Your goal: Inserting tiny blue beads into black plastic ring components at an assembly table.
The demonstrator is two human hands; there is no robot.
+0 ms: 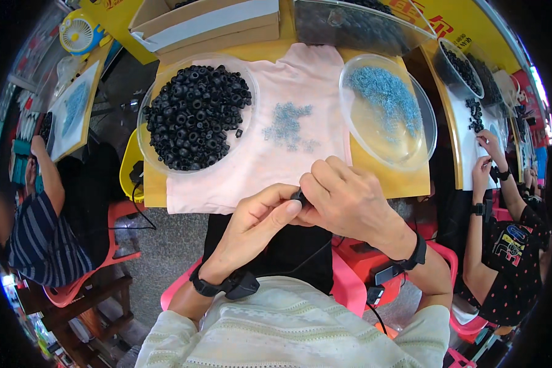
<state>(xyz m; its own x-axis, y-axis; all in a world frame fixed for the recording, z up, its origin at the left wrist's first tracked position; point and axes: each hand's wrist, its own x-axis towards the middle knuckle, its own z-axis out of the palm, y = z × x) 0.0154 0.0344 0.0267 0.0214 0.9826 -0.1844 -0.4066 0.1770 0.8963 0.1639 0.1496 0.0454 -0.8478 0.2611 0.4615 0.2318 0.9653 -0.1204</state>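
Observation:
Just past the near edge of the table, my two hands meet. Between the thumb and fingers of my left hand (257, 224) is a small black ring-shaped part (299, 196). My right hand (343, 196) is closed against the same part, its fingertips mostly hidden behind the knuckles. Beyond them, a pale pink cloth (227, 190) shaped like a shirt covers the table. On it lies a loose patch of small clear-blue pieces (288, 126). To the left, a round clear tray (147, 144) holds a heap of black ring-shaped parts (193, 116).
At the right, a clear oval lid or tray (374, 156) carries more small blue pieces (386, 92). A cardboard box (208, 27) and a clear bin of black parts (356, 27) stand at the back. Co-workers sit left (49, 239) and right (509, 245) at their own tables.

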